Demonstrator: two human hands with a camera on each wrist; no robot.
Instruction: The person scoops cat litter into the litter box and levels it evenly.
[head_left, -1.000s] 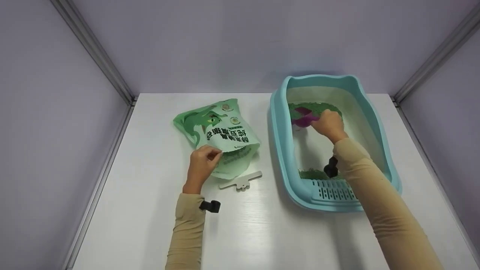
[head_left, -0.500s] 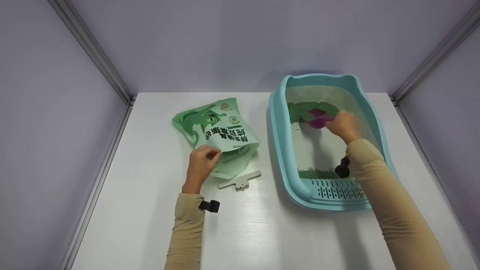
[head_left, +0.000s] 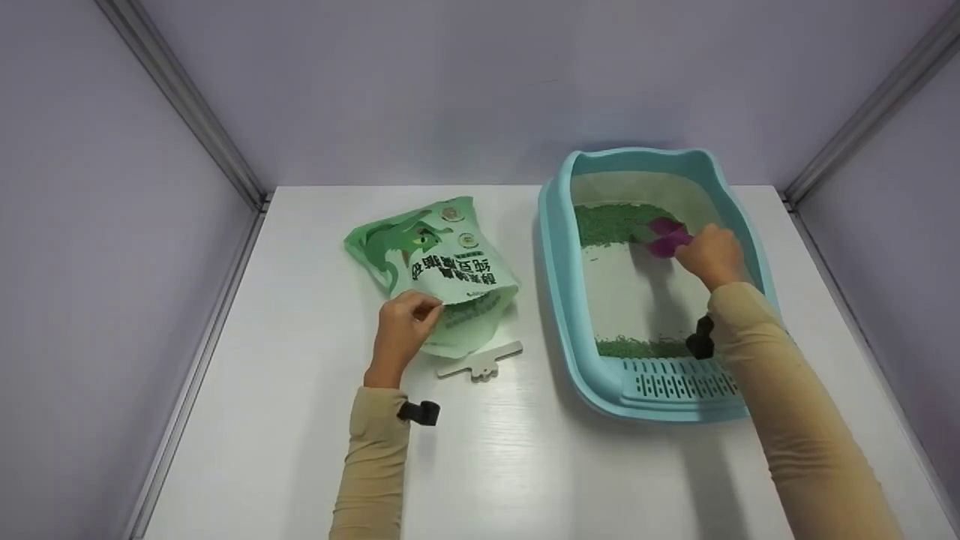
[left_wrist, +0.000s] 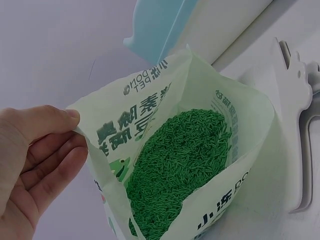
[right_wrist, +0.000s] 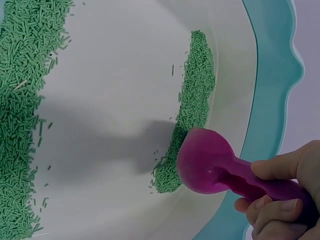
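Observation:
My left hand (head_left: 405, 330) pinches the torn edge of a green-and-white cat litter bag (head_left: 442, 247) between thumb and fingers. In the left wrist view the bag's mouth gapes, with green litter pellets (left_wrist: 175, 155) inside. My right hand (head_left: 714, 255) grips the handle of a magenta scoop (right_wrist: 205, 160) over the far part of a light-blue litter box (head_left: 566, 300). The scoop overlaps one end of a narrow strip of pellets (right_wrist: 197, 85) in the right wrist view. Its hollow faces away there, so any contents are hidden.
A white bag clip (head_left: 480, 363) lies on the white table (head_left: 487, 465) just in front of the bag. More pellets (head_left: 630, 348) lie by the box's slotted front step (head_left: 667, 379). Walls (head_left: 450, 90) enclose the table behind and on both sides.
My right hand has moved right across the litter box with the scoop, exposing more of the far pellets. My left hand and the bag have stayed in place.

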